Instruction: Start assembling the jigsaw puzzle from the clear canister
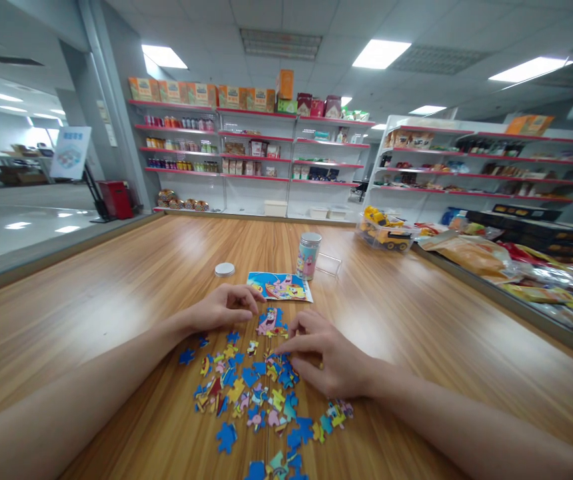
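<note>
Both hands [276, 333] rest among puzzle pieces [261, 393] on wooden table [116, 287] facing shop shelves [266, 153].

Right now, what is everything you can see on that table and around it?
Loose cardboard jigsaw pieces: many, mostly blue and yellow, table centre.
Joined cartoon puzzle patch: one, pink and blue, between the hands.
Cartoon reference picture card: one, behind the pieces.
Round tin with cartoon label: one, open, behind the card.
Round white lid: one, left of the card.
Yellow toy truck in clear box: one, far right.
Wooden table: one.
Left hand: beside the patch.
Right hand: fingertips on pieces.
</note>
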A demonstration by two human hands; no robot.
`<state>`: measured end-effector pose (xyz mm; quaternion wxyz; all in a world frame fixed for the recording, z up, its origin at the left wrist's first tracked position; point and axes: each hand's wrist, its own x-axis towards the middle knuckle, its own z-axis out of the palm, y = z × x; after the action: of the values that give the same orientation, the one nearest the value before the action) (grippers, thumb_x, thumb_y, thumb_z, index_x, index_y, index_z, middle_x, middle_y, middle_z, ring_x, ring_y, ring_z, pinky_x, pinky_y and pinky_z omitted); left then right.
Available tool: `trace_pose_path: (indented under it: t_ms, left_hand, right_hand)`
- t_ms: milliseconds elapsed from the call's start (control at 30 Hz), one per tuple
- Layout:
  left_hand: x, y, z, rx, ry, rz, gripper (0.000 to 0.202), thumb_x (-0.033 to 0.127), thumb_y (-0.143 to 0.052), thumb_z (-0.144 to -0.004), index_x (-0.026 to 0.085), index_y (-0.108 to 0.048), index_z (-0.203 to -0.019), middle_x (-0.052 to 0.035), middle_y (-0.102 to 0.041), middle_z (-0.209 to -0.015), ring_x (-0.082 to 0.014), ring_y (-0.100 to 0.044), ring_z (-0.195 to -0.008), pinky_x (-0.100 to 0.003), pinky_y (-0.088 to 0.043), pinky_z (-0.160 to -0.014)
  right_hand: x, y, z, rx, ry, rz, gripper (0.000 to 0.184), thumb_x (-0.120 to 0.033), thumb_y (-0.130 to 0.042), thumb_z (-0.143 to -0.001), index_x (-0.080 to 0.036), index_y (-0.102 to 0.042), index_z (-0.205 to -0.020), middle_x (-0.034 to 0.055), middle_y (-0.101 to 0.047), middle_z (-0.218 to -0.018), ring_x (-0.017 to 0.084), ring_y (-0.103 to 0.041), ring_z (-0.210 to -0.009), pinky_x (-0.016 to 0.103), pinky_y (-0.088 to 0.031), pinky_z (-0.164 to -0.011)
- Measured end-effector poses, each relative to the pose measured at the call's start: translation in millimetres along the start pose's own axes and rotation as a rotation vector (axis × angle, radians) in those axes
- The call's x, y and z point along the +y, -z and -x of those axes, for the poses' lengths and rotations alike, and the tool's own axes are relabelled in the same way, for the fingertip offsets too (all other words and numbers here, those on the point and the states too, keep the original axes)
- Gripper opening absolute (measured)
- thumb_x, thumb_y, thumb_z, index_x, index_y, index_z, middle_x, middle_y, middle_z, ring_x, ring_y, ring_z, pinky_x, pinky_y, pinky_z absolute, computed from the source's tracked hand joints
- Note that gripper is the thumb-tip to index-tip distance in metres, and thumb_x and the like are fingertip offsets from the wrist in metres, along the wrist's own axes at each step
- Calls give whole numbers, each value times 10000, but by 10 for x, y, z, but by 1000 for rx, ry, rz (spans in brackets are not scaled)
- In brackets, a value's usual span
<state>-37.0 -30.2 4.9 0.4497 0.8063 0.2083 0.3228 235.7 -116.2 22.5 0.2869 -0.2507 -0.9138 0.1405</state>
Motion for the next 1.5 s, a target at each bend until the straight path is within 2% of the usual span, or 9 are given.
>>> trace_pose_path:
  t_ms: [167,300,467,633,833,1000,1100,1300,1500]
  left_hand:
    - [15,0,-3,-12,4,-9,228,370,-728,-809,149,-708,-863,-124,-603,-1174,-268,-534,-1157,-425,-386,-1020]
    - [44,-13,-2,-63,8,-59,241,390,-720,-815,159,-712,-882,-116,-585,-1217,-266,-529,-1170,-414,-404,-1014]
    - [106,-19,-9,-109,-6,-142,243,409,-708,-823,172,-726,-876,-103,-575,-1230,-260,-514,-1189,-404,-390,-1034]
    - [193,-25,-18,-197,-6,-268,190,387,-753,-785,215,-737,-867,-55,-520,-1330,-257,-429,-1283,-415,-291,-1120]
    - [225,-66,-19,-251,12,-371,172,379,-788,-748,226,-738,-811,-28,-464,-1403,-265,-333,-1351,-417,-226,-1153]
    - [225,-70,-19,-260,12,-381,139,340,-791,-749,229,-736,-811,-18,-465,-1412,-260,-349,-1336,-423,-226,-1148]
    - [228,-62,-23,-266,8,-388,138,349,-782,-757,230,-735,-810,-11,-466,-1422,-263,-358,-1328,-431,-225,-1146]
    - [231,-52,-32,-284,8,-386,133,339,-764,-775,253,-741,-874,9,-488,-1420,-250,-383,-1307,-426,-252,-1131]
    - [221,-46,-30,-276,13,-372,153,353,-764,-773,252,-748,-886,-11,-520,-1389,-260,-379,-1306,-438,-248,-1135]
  right_hand:
    - [3,14,-4,3,29,-11,203,-112,-600,-749,-200,-746,-859,65,-570,-889,196,-537,-845,392,-426,-804]
    - [-14,31,-4,-30,35,-16,244,-138,-597,-776,-207,-737,-965,73,-577,-926,210,-541,-891,397,-429,-819]
    - [-49,37,11,-31,51,-11,206,-113,-595,-774,-214,-732,-889,64,-583,-935,199,-548,-886,391,-431,-846]
    - [1,-1,7,-22,-26,13,273,-151,-588,-824,-212,-709,-1061,77,-574,-959,206,-533,-917,378,-450,-833]
    - [32,-18,3,-3,-65,24,173,-147,-593,-813,-181,-726,-918,73,-567,-908,201,-538,-880,369,-452,-805]
    - [-2,20,17,-17,-3,-13,258,-132,-606,-785,-216,-728,-996,71,-570,-953,201,-543,-906,380,-446,-831]
    - [-8,26,21,-36,42,-15,251,-106,-598,-757,-230,-741,-922,57,-581,-916,195,-552,-875,383,-437,-831]
    - [16,39,11,78,-19,-57,247,-74,-529,-737,-196,-722,-833,57,-578,-815,190,-550,-786,339,-449,-730]
    - [-7,82,8,-119,113,-78,234,-217,-646,-761,-235,-735,-977,52,-580,-914,198,-538,-853,372,-427,-814]
